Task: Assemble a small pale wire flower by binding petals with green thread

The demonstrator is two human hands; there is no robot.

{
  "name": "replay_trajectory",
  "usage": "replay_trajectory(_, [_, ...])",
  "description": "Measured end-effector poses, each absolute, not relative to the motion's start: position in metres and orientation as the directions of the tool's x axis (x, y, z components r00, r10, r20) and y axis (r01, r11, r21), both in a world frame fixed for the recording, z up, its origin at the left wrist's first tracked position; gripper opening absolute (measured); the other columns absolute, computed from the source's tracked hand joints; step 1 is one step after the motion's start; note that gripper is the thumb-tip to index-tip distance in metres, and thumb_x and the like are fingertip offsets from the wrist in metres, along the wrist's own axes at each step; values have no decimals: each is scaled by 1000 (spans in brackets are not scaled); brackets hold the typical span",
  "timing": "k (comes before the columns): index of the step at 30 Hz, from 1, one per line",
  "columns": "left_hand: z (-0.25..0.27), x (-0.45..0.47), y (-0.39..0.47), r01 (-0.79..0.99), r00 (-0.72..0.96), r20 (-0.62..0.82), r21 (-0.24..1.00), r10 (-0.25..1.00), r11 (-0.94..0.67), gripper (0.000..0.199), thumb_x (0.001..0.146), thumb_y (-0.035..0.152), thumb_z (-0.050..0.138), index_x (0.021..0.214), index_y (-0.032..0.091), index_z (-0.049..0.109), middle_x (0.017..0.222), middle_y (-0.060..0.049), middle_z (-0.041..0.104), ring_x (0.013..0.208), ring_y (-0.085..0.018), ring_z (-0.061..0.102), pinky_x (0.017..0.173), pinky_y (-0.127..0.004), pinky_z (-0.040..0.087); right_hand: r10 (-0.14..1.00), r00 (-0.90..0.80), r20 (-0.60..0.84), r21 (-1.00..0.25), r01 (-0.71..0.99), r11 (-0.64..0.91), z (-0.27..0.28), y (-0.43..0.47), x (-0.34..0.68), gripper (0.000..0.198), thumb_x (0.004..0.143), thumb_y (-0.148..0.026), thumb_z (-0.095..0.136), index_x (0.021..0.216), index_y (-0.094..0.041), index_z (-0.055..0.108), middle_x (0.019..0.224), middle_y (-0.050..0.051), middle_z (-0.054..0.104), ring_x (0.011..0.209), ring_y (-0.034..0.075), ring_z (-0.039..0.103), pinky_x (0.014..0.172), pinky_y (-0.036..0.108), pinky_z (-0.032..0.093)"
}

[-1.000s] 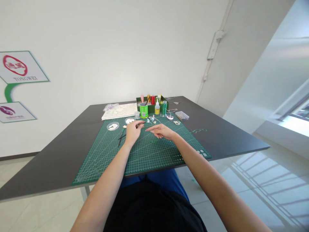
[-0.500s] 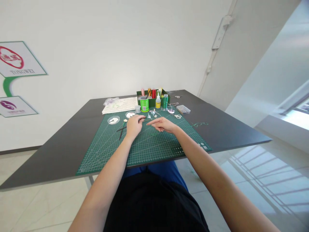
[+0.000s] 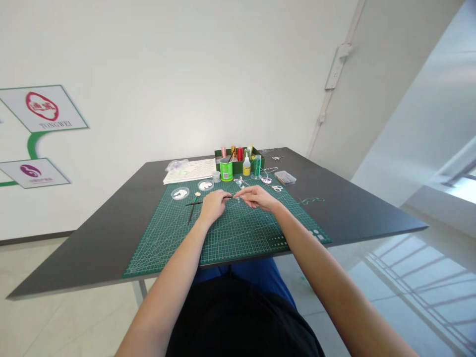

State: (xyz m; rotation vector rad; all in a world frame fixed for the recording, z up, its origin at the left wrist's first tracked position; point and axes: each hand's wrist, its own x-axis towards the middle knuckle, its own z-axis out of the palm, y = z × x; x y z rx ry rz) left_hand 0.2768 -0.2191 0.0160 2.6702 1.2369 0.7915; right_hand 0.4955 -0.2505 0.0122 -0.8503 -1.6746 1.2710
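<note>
Over the green mat [image 3: 238,238], the left hand [image 3: 213,206] is pinching a slim piece [image 3: 229,197] narrowly, the right hand [image 3: 256,197] is hovering at its tip, hold unclear, and work is seemingly sitting midway, one small flower [image 3: 197,194] looking finished, loose white bits [image 3: 182,194] lying unused

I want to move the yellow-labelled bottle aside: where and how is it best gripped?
Probably best round the body of the yellow-labelled bottle, below its tapering nozzle, coming from the person's side and slightly above. It stands upright, with the bright green can to its left, a green spool to its right and the dark green box behind, so the near side looks freest.
</note>
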Motion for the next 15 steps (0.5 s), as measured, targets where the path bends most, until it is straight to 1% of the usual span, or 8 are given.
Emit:
replay_trajectory(2, [15, 277, -219, 685, 555, 404, 274, 727, -675, 31, 93, 13, 53, 108, 25, 77, 106, -5, 75, 99, -23, 67, 82, -32, 50, 892, -373, 257, -957, 31, 289, 12, -248, 497, 33, 83, -40, 69, 100, -13, 76, 56, -2, 60, 42, 8, 46, 39, 21, 31])
replay_trajectory(3, [15, 277, -220, 688, 563, 399, 259, 724, -678, 31, 93, 13, 53, 108, 25, 77, 106, -5, 75, 99, -23, 67, 82, -31, 50, 900, -327, 290, -948, 32, 317, 12, -247, 497, 32, 83, -42, 68, 96, -13, 75, 62, 0, 63, 46, 9, 50, 41, 21, 34])
replay_trajectory(5, [16, 277, -222, 692, 584, 391, 219, 711, -688, 31, 94, 14, 52, 109, 24, 77, 105, -6, 74, 98, -23, 68, 82, -31, 51, 908, -169, 384, -919, 24, 394, 12, -243, 496, 31, 82, -45, 70, 87, -15, 74, 75, 4, 68, 57, 11, 58, 47, 22, 42])
replay_trajectory(7, [17, 279, -225, 684, 612, 389, 175, 688, -708, 31, 95, 15, 50, 109, 23, 76, 103, -7, 73, 98, -22, 68, 81, -30, 51, 883, 23, 469, -882, -39, 469, 13, -239, 492, 30, 81, -47, 72, 82, -17, 72, 85, 5, 69, 72, 14, 63, 59, 24, 50])
replay_trajectory(9, [18, 283, -230, 666, 639, 404, 136, 655, -734, 32, 96, 15, 48, 112, 23, 74, 105, -7, 72, 98, -21, 69, 81, -29, 53, 853, 164, 496, -830, -199, 521, 14, -235, 486, 30, 82, -48, 70, 80, -18, 71, 89, 5, 69, 84, 17, 65, 72, 27, 54])
replay_trajectory(11, [20, 288, -237, 640, 660, 433, 103, 614, -761, 33, 96, 13, 46, 115, 23, 72, 118, -7, 70, 101, -20, 69, 83, -29, 54, 848, 249, 468, -738, -417, 530, 17, -233, 481, 29, 85, -49, 67, 80, -20, 68, 89, 4, 69, 89, 18, 65, 81, 32, 55])
replay_trajectory(13, [24, 293, -246, 599, 681, 463, 93, 567, -795, 35, 96, 11, 46, 117, 23, 70, 140, -6, 60, 107, -20, 68, 85, -30, 55, 866, 287, 410, -631, -597, 496, 20, -233, 477, 28, 89, -47, 63, 79, -21, 65, 87, 3, 69, 88, 18, 66, 86, 35, 56])
replay_trajectory(15, [30, 298, -255, 521, 718, 473, 121, 511, -845, 31, 96, 13, 48, 112, 24, 71, 154, -3, 48, 114, -21, 66, 88, -31, 56, 889, 300, 346, -550, -703, 451, 23, -233, 477, 28, 92, -46, 58, 77, -22, 62, 83, 3, 68, 85, 18, 66, 86, 37, 56])
